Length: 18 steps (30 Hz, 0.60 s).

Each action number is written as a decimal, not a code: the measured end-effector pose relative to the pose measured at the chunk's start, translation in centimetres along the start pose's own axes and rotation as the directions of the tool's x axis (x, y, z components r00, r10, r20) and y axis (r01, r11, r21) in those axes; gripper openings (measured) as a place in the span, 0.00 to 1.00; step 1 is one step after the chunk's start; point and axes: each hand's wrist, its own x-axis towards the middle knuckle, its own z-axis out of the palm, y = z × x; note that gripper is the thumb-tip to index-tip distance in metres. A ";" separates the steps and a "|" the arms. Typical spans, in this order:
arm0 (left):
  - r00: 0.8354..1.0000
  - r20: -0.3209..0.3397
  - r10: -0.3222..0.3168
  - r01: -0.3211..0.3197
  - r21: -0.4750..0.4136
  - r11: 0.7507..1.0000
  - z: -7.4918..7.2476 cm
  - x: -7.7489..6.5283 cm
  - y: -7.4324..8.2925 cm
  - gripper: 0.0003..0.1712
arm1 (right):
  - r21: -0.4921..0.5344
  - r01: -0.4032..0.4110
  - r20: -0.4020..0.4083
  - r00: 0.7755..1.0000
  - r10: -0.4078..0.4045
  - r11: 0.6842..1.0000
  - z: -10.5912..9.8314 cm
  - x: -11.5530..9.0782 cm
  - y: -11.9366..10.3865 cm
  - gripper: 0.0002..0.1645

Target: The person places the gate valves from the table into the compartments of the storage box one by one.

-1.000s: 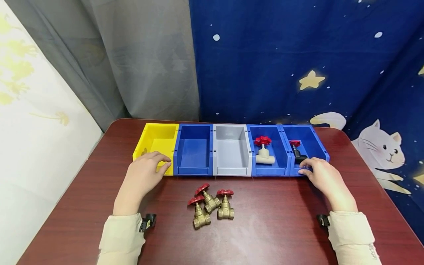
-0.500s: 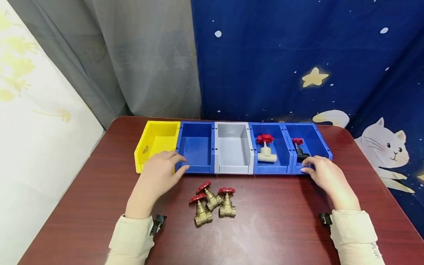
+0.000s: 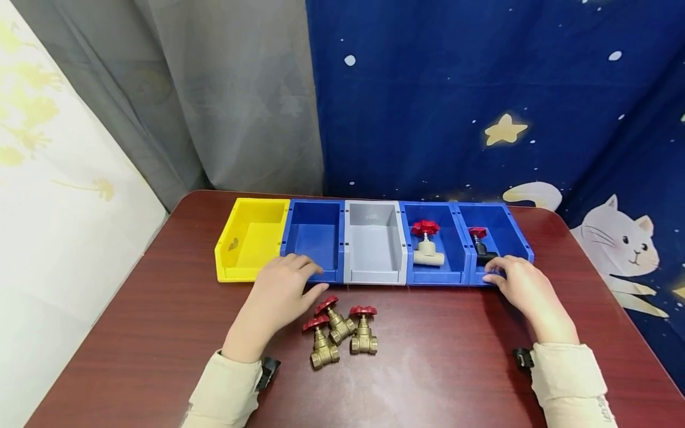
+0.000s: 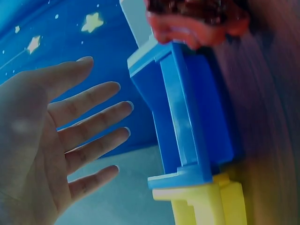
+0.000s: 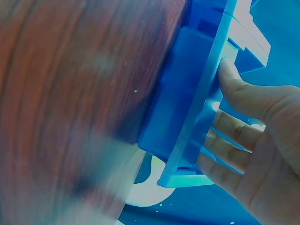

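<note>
My left hand (image 3: pixel 280 291), fingers apart and holding nothing, is over the front of the left blue bin (image 3: pixel 314 235). Just right of its thumb lie three brass gate valves (image 3: pixel 364 342) with red handwheels, loose on the table; one red handwheel (image 4: pixel 197 28) appears large in the left wrist view. My right hand (image 3: pixel 521 285) holds the front lip of the rightmost blue bin (image 3: pixel 499 224), its thumb (image 5: pixel 228 70) at the edge and the fingers reaching behind the lip. Inside that bin, beside the fingertips, sits a black valve (image 3: pixel 484 255) with a red handwheel.
Five bins stand in a joined row: a yellow bin (image 3: pixel 259 238), a blue one, a grey bin (image 3: pixel 374 238) and two more blue ones. A cream valve (image 3: pixel 428 255) with a red handwheel stands in the fourth. Curtains (image 3: pixel 428 107) hang behind the table (image 3: pixel 428 368).
My left hand has moved right, from the yellow bin past its edge to the front of the left blue bin, close to the brass valves. My right hand has stayed at the rightmost bin.
</note>
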 end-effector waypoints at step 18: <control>0.979 0.040 0.198 -0.199 0.014 0.980 0.9 0.4 3.8 0.21 | -0.001 -0.012 -0.010 1.000 0.012 1.000 0.2 0.0 0.1 0.10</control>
